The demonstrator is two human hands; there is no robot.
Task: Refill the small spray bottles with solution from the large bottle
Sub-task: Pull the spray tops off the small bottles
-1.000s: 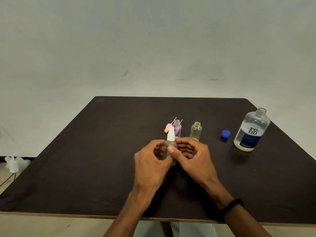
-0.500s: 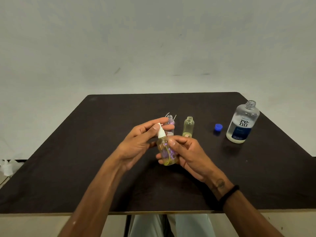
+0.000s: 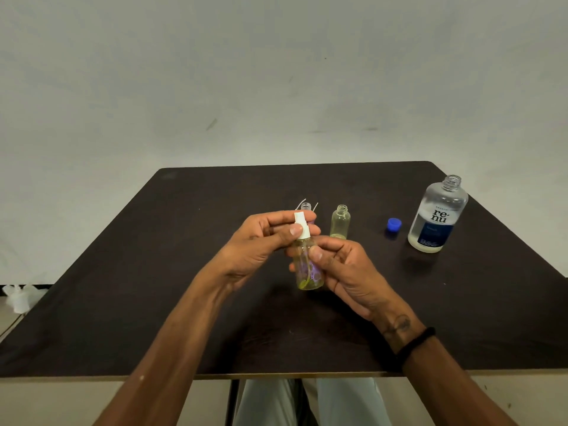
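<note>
The yellowish spray bottle [image 3: 307,265] had risen off the bench [image 3: 123,302] to frame centre, right hand [image 3: 347,272] gripping its body, left hand [image 3: 264,241] pinching the white pump top [image 3: 301,227]. Behind stood two uncapped small bottles (nearly empty, apparently); the large bottle [image 3: 438,215] stood open at right, so refilling seemed barely started.

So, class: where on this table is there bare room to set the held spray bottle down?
Bare table lies left of the left hand, and along the near edge. Crowded: behind the hands, where two open small bottles stand, then the blue cap and large bottle at right.
</note>
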